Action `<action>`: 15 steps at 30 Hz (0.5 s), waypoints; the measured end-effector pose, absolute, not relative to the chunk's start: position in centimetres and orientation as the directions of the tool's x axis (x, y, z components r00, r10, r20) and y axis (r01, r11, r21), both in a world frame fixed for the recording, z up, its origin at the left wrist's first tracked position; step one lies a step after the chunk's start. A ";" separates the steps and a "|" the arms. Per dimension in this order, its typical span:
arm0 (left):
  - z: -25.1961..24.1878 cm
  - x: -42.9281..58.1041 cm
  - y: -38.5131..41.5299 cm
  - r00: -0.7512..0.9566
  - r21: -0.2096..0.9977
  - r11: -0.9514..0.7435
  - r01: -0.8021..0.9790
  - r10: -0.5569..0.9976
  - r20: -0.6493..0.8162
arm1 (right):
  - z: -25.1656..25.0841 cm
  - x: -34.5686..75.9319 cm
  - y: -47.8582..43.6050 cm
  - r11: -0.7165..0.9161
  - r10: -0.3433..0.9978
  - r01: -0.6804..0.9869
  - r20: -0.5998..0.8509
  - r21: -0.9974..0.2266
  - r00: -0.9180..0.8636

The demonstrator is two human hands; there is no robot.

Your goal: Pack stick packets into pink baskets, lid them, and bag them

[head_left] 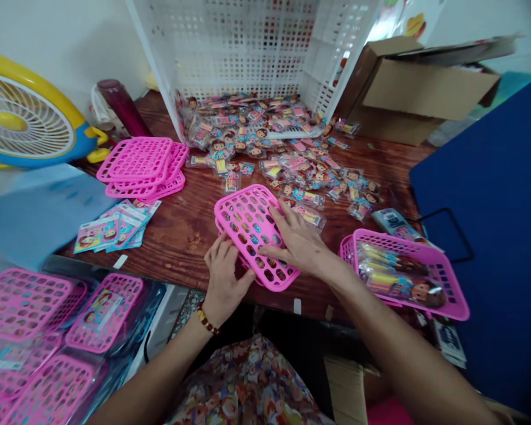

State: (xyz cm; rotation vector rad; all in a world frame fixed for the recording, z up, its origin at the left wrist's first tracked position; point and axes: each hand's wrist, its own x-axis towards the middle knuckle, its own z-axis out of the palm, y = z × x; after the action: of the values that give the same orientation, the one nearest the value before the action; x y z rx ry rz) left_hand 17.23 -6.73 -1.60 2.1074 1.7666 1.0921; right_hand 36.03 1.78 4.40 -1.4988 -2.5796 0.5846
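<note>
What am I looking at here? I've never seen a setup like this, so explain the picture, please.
There's no machine: you see a person's bare left hand and right hand. The one picture comes from a camera on their head, looking forward and down.

Both hands are on a pink lid: the left hand at its near left edge, the right hand spread on top. What lies beneath is mostly hidden.

On the wooden table, small packets lie in and before a white crate. To the left are stacked lids and printed cards; to the right, a basket holds bagged items.
</note>
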 end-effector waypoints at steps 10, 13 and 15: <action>-2.5 15.1 -7.4 -0.056 0.742 -0.409 0.531 0.857 0.513 | 4.8 35.4 1.4 0.376 0.891 0.862 -0.122 -0.341 -0.437; -2.0 15.0 -6.6 -0.286 0.832 -0.289 0.474 0.842 0.456 | 5.0 35.3 1.4 0.374 0.888 0.868 -0.145 -0.326 -0.437; -1.7 15.1 -5.3 -0.385 0.902 -0.221 0.372 0.847 0.366 | 5.1 35.3 1.4 0.377 0.888 0.873 -0.148 -0.310 -0.435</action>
State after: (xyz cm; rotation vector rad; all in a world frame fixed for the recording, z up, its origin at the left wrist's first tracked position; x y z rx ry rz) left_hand 15.12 -5.30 -1.68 1.4405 1.6478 1.6370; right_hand 35.27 1.38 5.15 -1.6449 -2.5699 0.5362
